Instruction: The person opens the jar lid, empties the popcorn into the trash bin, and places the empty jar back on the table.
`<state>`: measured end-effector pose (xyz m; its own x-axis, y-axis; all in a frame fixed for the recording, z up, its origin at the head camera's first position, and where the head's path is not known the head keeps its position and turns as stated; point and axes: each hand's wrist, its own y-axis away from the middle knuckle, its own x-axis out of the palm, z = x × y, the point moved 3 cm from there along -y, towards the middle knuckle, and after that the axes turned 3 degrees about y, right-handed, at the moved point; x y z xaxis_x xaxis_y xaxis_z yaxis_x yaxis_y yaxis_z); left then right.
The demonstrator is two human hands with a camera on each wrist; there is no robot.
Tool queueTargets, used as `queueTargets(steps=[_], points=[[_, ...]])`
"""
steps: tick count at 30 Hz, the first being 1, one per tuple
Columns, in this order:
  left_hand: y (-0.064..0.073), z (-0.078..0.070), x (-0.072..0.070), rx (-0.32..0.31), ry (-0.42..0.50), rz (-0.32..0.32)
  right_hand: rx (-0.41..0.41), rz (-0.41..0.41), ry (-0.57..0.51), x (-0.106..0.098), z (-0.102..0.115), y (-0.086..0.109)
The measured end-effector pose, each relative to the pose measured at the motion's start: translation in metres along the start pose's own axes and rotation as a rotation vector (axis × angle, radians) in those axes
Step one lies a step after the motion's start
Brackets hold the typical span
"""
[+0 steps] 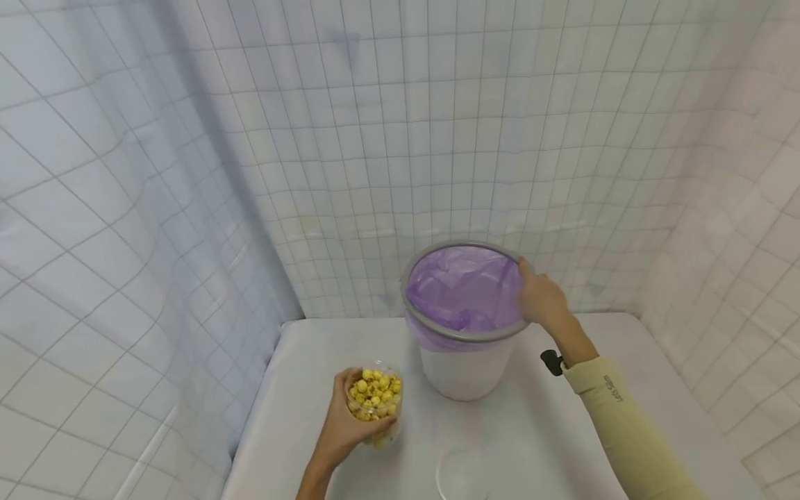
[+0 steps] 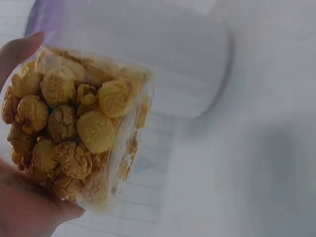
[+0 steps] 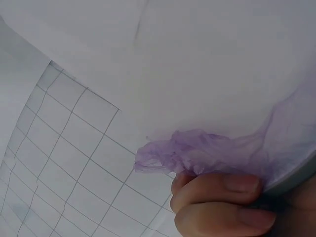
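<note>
Grid-pattern sheeting [image 1: 437, 139] hangs at back and on both sides, wrinkled on the left.

White table [image 1: 537, 430] in front of it.

Bin [image 1: 465, 371]: white, on the table toward the back sheet, near centre. Grey ring rim [image 1: 464, 337] round the top. Purple bag [image 1: 465, 285] lines the inside and folds over the rim to the outside.

Sleeve [image 1: 631, 430], pale yellow-green with small lettering, covers the right forearm and comes in from the lower right.

Right hand [image 1: 542, 298]: at the bin's right side, clamped on the rim. Right wrist view has fingers curled below the rim on the outside, bunched bag right at the fingertips.

Left hand [image 1: 340, 420]: wrapped round the cup, thumb and fingers on opposite sides, clamped on it.

Cup [image 1: 398, 415]: clear, front-left of the bin, apart from it. Can't tell if its base touches the table.

Clear round piece [image 1: 462, 476] on the table at the bottom edge, partly cut off. Faint outline only.

Dark fitting [image 1: 553, 362] at the right wrist.

Popcorn [image 1: 377, 390]: yellow, rounded pieces, fills the cup to about the brim.
</note>
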<state>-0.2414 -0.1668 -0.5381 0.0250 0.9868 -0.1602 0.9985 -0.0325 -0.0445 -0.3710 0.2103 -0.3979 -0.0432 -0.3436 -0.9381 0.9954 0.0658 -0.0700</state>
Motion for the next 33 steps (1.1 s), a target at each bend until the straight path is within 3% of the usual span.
queueTargets(steps=[4, 7, 12, 17, 24, 33], points=[[-0.026, -0.042, -0.025, 0.12, -0.049, -0.041, 0.018, 0.01, -0.008, 0.003, 0.001, 0.0], [-0.047, -0.077, -0.033, 0.205, -0.107, -0.051, 0.02, 0.01, -0.003, 0.004, 0.0, 0.0], [-0.087, -0.135, -0.027, 0.361, -0.223, -0.003, 0.017, 0.012, 0.009, 0.002, 0.001, 0.002], [-0.124, -0.175, -0.011, 0.496, -0.39, 0.071, 0.024, 0.012, -0.012, 0.001, 0.002, 0.003], [-0.154, -0.197, 0.009, 0.587, -0.637, 0.118, 0.026, -0.001, -0.035, 0.003, 0.004, 0.001], [-0.165, -0.206, 0.03, 0.661, -0.948, 0.168, 0.018, -0.032, -0.03, 0.005, 0.0, 0.0]])
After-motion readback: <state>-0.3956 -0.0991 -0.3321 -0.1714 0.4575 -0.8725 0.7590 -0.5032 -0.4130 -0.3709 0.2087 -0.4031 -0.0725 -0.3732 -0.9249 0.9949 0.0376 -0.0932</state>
